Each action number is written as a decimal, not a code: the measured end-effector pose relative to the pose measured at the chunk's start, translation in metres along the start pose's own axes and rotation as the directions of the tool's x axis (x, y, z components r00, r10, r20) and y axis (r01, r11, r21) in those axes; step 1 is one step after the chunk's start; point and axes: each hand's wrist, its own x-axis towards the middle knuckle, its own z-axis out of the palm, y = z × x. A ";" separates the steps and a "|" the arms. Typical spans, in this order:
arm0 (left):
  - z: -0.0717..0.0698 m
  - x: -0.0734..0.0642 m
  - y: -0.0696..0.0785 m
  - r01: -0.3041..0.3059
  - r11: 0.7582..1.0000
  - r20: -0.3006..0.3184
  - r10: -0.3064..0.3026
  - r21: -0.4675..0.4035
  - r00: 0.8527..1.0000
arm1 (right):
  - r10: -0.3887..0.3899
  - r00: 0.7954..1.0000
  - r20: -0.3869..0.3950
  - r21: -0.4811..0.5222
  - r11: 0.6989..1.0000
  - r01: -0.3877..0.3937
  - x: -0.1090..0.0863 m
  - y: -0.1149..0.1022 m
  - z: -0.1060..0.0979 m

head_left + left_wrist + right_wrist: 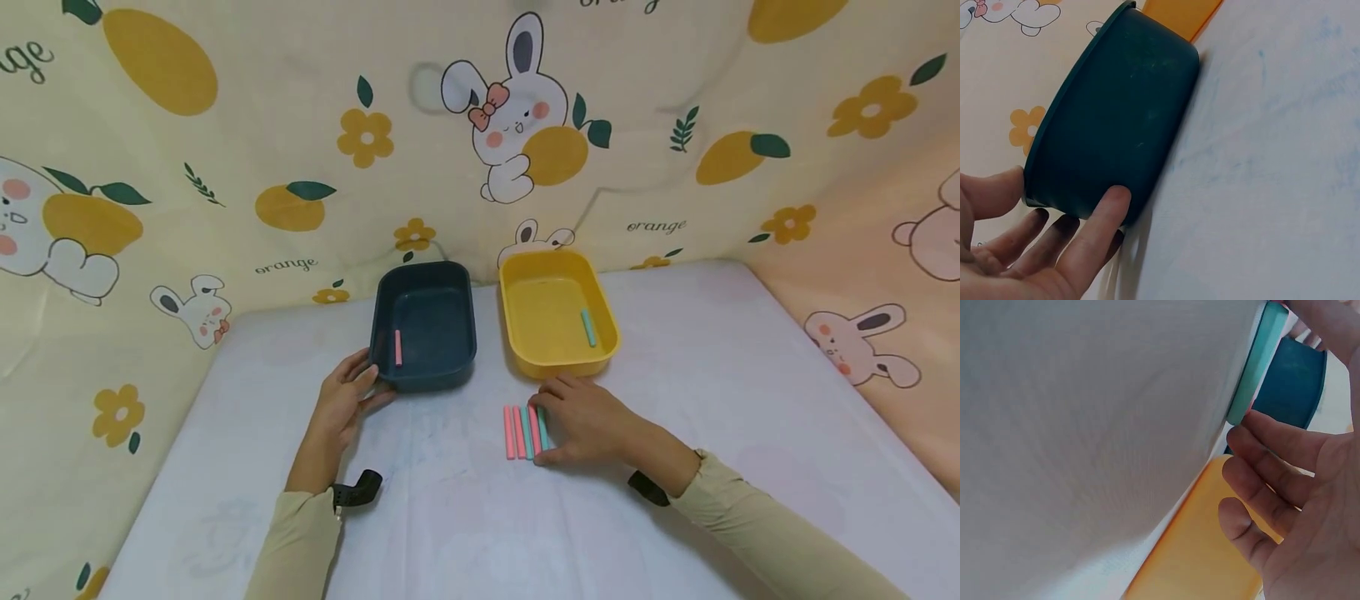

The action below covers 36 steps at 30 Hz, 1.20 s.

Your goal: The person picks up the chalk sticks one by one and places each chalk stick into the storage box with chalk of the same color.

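Note:
My left hand [351, 400] holds the near left corner of a dark blue plastic tub [435, 379], thumb at the rim and fingers around the lower wall [1110, 119]. One pink chalk stick [398, 347] lies inside that tub. A short row of pink and teal chalk sticks [519, 432] lies on the table in front of the tubs. My right hand [588, 421] reaches over the row's right end and pinches a pink chalk stick [535, 429] at its two ends, between thumb and fingertip. Beside it, outermost, is a teal chalk stick [1259, 365].
A yellow tub [558, 367] stands right of the blue one, with one teal chalk stick [588, 327] inside. Both tubs stand at the back of the white-covered table [450, 525], near a printed cloth backdrop [300, 108].

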 end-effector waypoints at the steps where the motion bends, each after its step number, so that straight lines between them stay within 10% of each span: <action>1: 0.000 0.000 0.000 -0.002 1.000 0.003 0.002 0.000 1.000 | 0.000 1.000 0.001 -0.003 1.000 0.000 0.000 0.000 0.000; 36: -0.001 -0.001 -0.001 -0.026 0.998 0.022 0.027 -0.049 0.999 | -0.026 0.989 -0.146 0.112 0.993 0.043 0.011 -0.008 -0.011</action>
